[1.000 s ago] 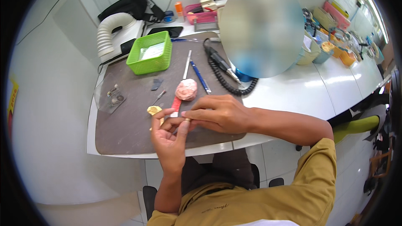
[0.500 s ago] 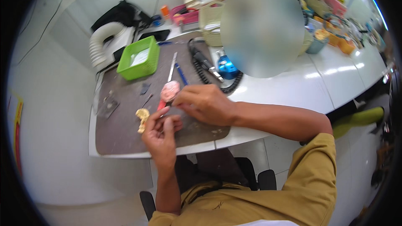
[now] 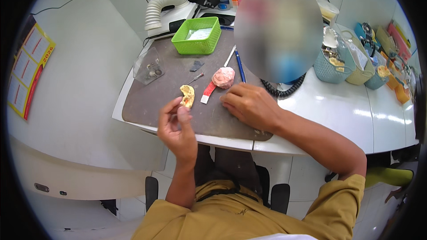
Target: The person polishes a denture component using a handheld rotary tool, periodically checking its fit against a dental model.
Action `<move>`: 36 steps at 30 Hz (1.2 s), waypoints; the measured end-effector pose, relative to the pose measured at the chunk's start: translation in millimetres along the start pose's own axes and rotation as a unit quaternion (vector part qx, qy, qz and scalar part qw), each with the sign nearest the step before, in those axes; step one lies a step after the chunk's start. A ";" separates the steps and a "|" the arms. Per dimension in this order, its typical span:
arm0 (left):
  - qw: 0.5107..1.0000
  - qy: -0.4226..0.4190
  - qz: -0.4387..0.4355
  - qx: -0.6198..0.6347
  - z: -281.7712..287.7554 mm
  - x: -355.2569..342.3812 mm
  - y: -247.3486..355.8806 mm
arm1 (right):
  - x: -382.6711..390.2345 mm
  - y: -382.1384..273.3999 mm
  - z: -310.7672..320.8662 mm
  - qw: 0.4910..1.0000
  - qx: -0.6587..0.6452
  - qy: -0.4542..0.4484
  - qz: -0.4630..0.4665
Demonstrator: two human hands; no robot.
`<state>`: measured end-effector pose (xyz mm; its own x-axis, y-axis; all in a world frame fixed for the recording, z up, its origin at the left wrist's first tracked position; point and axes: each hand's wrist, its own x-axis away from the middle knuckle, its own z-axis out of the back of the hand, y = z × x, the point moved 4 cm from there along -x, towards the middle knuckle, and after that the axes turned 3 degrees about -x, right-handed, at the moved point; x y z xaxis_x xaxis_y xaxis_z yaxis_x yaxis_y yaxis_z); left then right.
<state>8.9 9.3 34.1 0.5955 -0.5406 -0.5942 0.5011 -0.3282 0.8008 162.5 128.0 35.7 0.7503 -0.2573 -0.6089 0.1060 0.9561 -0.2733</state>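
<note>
A yellow horseshoe-shaped dental cast lies on the brown mat. My left hand is at its near edge, with the thumb and fingers curved and apart. Whether the fingertips touch the cast is hard to tell. My right hand is low over the mat with its fingers curled together, and anything inside them is hidden. Just beyond it sits a lumpy pink piece. A red strip with a white end sticks out from beside that piece. A thin small tool lies beyond the cast.
Behind are a green basket, a white hose unit and a blue pen. A clear bag lies at the left. Several baskets, among them a light blue one, stand at the right. A blurred disc covers the back middle.
The view has shifted, so the mat sits higher and farther right. My hands, close together before, have parted: the left is by the yellow cast, the right is nearer the mat's right side.
</note>
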 end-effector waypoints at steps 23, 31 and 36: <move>0.953 -0.296 0.057 0.041 15.4 -176.3 -33.7 | -196.7 -3.4 63.2 0.950 -0.196 0.236 -0.056; 0.948 -0.276 -0.113 0.115 -10.9 -287.8 50.3 | -252.7 -17.2 120.8 0.944 -0.186 0.273 -0.015; 0.943 -0.270 -0.167 0.099 -3.0 -305.2 72.1 | -261.9 -23.4 129.4 0.924 -0.205 0.322 -0.028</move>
<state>-134.8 152.9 273.0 -0.0091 -0.6791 -0.7340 0.4445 -0.6602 0.6054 47.9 191.3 298.0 0.1935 -0.4610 -0.8660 -0.2226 0.8391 -0.4964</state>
